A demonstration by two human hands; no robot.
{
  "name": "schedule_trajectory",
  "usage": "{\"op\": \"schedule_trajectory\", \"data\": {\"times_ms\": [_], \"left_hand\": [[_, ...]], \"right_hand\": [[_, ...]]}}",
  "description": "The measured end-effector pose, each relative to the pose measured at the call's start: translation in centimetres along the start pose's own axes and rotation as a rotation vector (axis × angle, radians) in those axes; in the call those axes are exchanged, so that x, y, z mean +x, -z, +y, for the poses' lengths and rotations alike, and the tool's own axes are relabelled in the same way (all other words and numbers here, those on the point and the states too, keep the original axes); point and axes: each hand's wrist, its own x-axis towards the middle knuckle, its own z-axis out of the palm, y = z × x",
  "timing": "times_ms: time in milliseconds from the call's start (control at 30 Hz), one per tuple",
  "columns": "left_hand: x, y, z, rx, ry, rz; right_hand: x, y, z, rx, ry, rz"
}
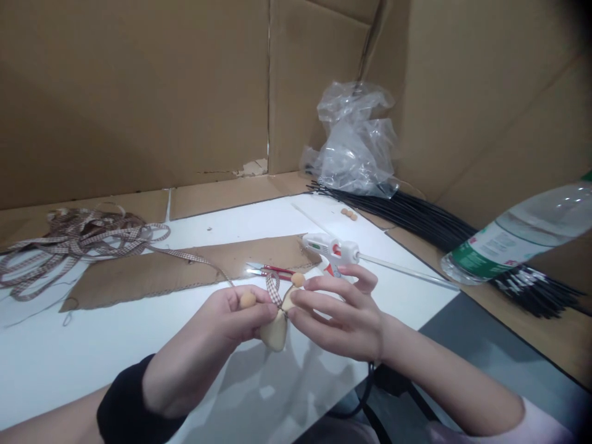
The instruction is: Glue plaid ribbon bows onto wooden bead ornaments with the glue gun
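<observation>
With a bottle (513,237), contents unclear, at right, a pale ornament (274,333) is being pinched by left hand (231,320) and right hand (346,314) at lower centre, its long axis being pointed steeply downward.

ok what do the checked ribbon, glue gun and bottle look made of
Checked ribbon: matte fabric, probably woven, given its soft, floppy loops. Glue gun: probably hard plastic, judging by the smooth white moulded body. Bottle: likely clear, glossy plastic, see-through with highlights.
</observation>
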Motion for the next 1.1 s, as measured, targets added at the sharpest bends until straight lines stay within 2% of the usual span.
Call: {"op": "schedule_trajectory", "data": {"times_ms": [400,533,767,933,1100], "left_hand": [[0.1,0.2,-0.5,0.038,0.003,-0.001],[0.1,0.0,-0.4,0.069,-0.018,0.042],[-0.1,-0.3,-0.2,0.184,-0.016,0.233],[-0.2,-0.2,-0.3,0.293,-0.084,0.235],[-0.3,0.0,-0.4,0.53,-0.193,0.238]], "right_hand": [[-0.4,0.2,0.1,0.054,-0.034,-0.11],[-0.4,0.2,0.0,0.127,-0.132,-0.146],[0.5,0.4,0.1,0.351,-0.321,-0.266],[1.0,0.7,0.1,0.474,-0.426,-0.33],[1.4,1.1,0.1,0.512,-0.483,-0.386]]}}
